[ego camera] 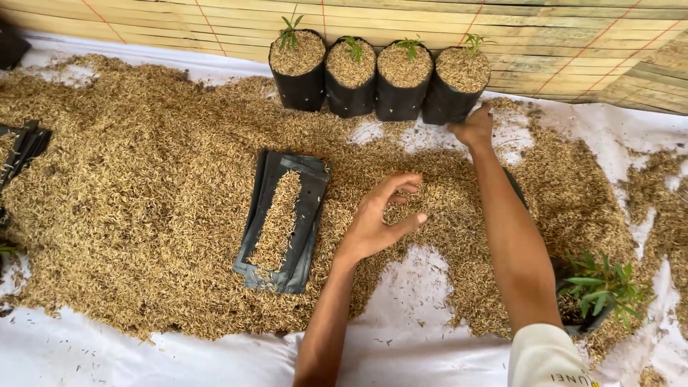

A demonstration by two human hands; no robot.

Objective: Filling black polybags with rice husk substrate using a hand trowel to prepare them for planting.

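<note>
My right hand (474, 129) reaches far forward and touches the base of the rightmost black grow bag (453, 102), one of several filled bags in a row, each topped with rice husk and a small green seedling. My left hand (383, 216) hovers over the spread of rice husk (143, 193) with fingers curled apart, holding nothing. Left of that hand lies a flat stack of empty black grow bags (309, 208), with husk strewn on top.
A white sheet (408, 301) covers the ground under the husk. A bamboo mat wall (559, 43) stands behind the bags. Green seedlings (602, 287) in a dark bag sit at the right. More flat black bags (21, 147) lie at the left edge.
</note>
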